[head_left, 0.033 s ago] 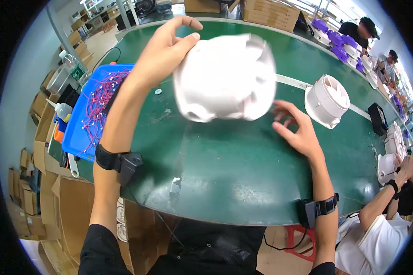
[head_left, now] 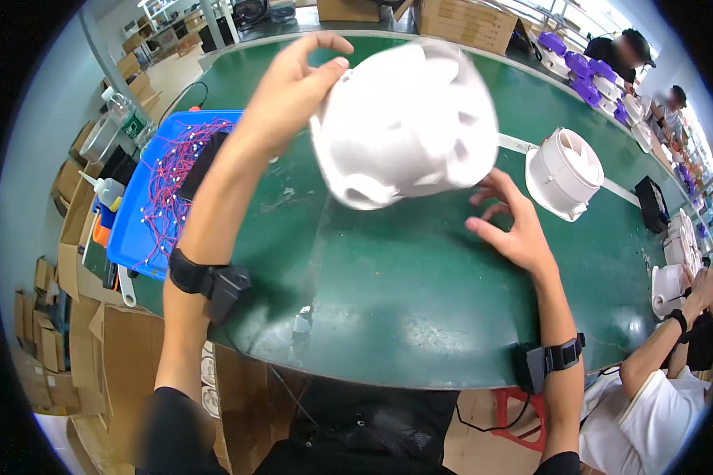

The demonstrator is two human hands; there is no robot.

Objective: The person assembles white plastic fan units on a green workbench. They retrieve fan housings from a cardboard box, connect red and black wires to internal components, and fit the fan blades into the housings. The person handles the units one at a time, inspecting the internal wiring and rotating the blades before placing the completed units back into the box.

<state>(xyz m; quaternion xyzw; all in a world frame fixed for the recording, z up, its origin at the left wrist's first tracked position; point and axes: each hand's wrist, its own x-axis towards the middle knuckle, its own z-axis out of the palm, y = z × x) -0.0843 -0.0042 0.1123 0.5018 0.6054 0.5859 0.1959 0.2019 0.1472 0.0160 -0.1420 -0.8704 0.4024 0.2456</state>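
Note:
My left hand (head_left: pixel 293 87) grips a white round plastic fan housing (head_left: pixel 408 123) by its rim and holds it raised and tilted over the green table (head_left: pixel 388 293). My right hand (head_left: pixel 511 226) hovers just below and to the right of the housing, fingers spread and holding nothing. Both wrists carry black bands. A second white housing (head_left: pixel 563 172) with vanes stands on the table to the right, apart from both hands.
A blue tray (head_left: pixel 127 241) of red wires lies at the table's left edge, with bottles (head_left: pixel 107 190) beside it. Cardboard boxes (head_left: pixel 51 332) crowd the floor at left. A co-worker's arm (head_left: pixel 665 340) reaches in at the right; purple parts (head_left: pixel 582 79) sit far back.

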